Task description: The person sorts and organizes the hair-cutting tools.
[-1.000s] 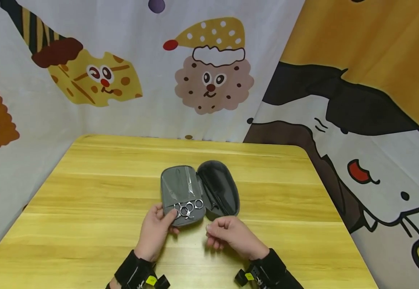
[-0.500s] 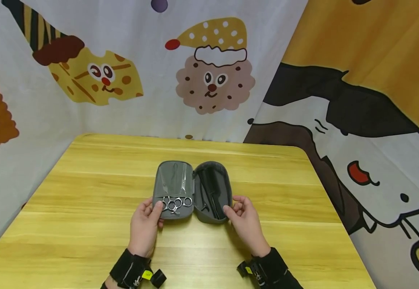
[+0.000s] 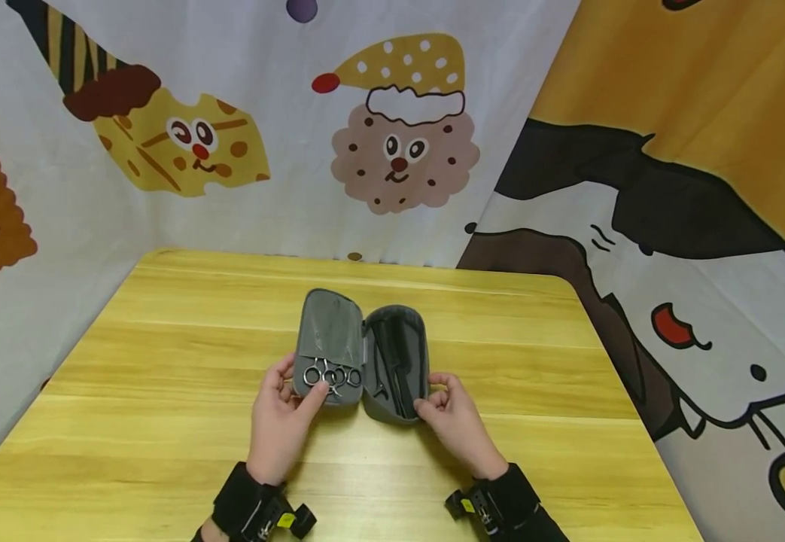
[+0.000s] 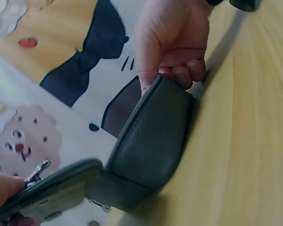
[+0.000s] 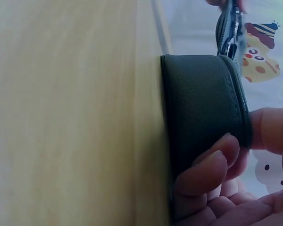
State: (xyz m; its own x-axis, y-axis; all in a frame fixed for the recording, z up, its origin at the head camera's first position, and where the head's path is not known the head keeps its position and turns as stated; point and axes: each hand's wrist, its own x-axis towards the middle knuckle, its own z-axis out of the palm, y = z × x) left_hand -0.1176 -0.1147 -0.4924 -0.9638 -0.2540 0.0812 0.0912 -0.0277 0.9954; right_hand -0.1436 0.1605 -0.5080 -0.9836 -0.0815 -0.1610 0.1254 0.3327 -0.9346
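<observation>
A grey zippered case lies open like a book on the table. Its flatter left half carries a pocket holding scissors, whose metal finger rings stick out below the pocket edge. In the deeper right half lie a black comb-like item and other slim dark pieces, hard to make out. My left hand pinches the lower left of the flat half, thumb on top near the scissor rings. With thumb inside and fingers outside, my right hand pinches the deep half's wall at its lower right corner; the right wrist view shows those fingers against the outer side.
The yellow wood-grain table extends around the case on every side. Behind it hangs a cartoon-printed cloth, meeting the table's back edge. Black straps with small cameras sit on both wrists.
My right hand has moved from in front of the case to its right wall and taken hold there. The case has shifted left and turned, and its flat half now tilts up more.
</observation>
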